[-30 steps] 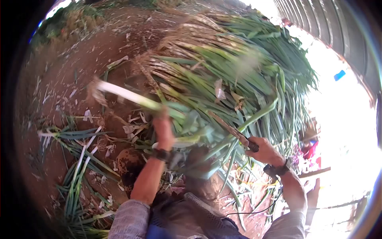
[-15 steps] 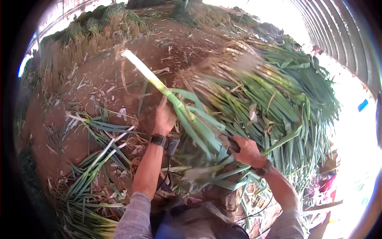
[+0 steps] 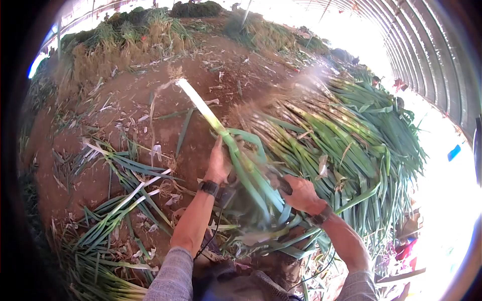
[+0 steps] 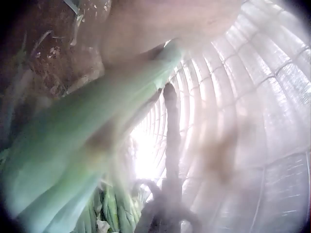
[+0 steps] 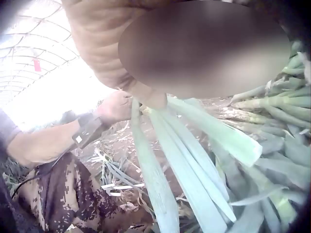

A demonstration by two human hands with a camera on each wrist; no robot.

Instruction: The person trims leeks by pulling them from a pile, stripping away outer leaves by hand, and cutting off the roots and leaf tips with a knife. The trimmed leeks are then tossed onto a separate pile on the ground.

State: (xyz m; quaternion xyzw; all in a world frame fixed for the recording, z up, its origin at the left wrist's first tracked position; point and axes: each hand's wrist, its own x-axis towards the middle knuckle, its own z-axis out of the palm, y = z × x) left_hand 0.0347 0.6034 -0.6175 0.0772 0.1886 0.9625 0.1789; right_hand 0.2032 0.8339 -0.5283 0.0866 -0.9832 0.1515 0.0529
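In the head view my left hand (image 3: 218, 163) holds a leek (image 3: 201, 105) at the base of its leaves. The white shank slants up and away to a tuft of roots, while the green leaves fan down toward my right hand (image 3: 304, 194). That hand grips the dark handle (image 3: 285, 186) of a long, narrow knife, whose blade is blurred across the leaves. From the left wrist, the knife (image 4: 172, 126) shows as a dark upright strip beyond the leek. The right wrist view shows cut-looking leaf ends (image 5: 250, 150) hanging below the left hand (image 5: 116, 106).
A large heap of leeks (image 3: 346, 135) lies to the right, roots toward the far left. Several cleaned leeks (image 3: 133, 193) are on the soil at left, with another bunch (image 3: 110, 281) nearer. Leaf scraps litter the ground. A ribbed curved wall (image 3: 437, 55) rises at right.
The head view has tilted up. My left hand has brought the leek round from nearly level to a steeper slant, and the knife has moved from over the heap to the leek's leaves.
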